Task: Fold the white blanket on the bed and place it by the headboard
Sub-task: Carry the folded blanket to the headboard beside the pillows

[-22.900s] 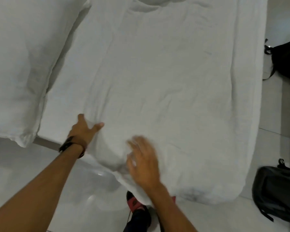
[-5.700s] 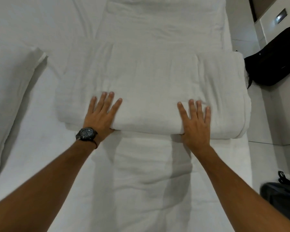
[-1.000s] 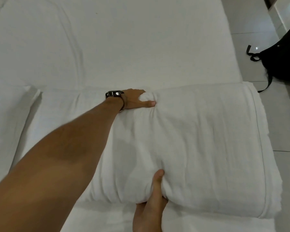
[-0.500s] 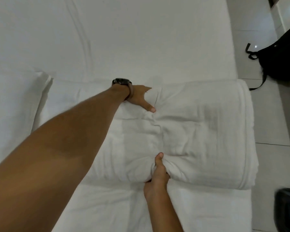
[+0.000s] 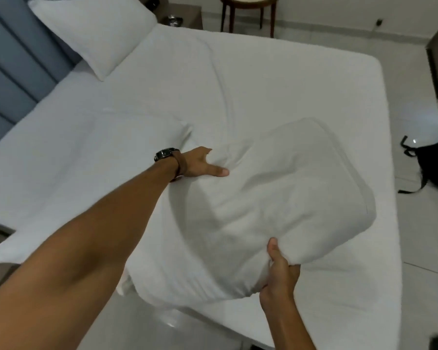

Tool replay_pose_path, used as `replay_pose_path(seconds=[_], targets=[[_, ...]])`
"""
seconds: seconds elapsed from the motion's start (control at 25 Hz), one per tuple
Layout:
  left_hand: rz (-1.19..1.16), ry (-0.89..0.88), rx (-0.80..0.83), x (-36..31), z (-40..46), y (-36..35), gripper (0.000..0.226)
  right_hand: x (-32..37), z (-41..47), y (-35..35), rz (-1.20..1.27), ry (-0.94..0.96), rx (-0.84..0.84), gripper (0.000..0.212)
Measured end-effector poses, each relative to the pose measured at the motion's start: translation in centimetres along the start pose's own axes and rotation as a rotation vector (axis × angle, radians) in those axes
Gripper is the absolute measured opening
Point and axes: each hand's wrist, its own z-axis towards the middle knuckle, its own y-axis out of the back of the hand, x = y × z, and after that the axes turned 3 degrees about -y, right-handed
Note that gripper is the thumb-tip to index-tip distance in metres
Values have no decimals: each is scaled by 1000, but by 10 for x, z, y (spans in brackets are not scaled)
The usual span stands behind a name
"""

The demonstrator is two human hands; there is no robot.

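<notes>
The white blanket (image 5: 271, 205) is folded into a thick bundle and is held up off the bed (image 5: 276, 92). My left hand (image 5: 202, 164), with a watch on the wrist, grips the bundle's far edge, fingers tucked under and thumb on top. My right hand (image 5: 280, 270) grips the near edge from below, thumb pressed into the cloth. The bundle sags in the middle between the two hands. The blue padded headboard (image 5: 13, 59) runs along the left side of the view.
A white pillow (image 5: 96, 29) leans on the headboard at the top left; a second pillow (image 5: 81, 157) lies flat to the left of the blanket. A round wooden table (image 5: 247, 6) stands beyond the bed. A black bag (image 5: 430, 162) lies on the tiled floor at right.
Both hands have lifted the folded blanket off the mattress and it has swung toward me. The view has risen and turned, bringing the headboard and the upper pillow into sight.
</notes>
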Motion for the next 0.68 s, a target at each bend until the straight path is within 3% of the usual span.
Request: replay_pose_path(seconds=[0.08, 0.36, 0.68], targets=[[-31, -29, -88, 41, -69, 47, 76, -35, -47, -34, -64, 54, 68, 49], [-66, 7, -344, 201, -270, 193, 55, -161, -173, -156, -237, 111, 357, 56], [-179, 126, -555, 331, -346, 328, 47, -258, -215, -334, -344, 77, 569, 59]])
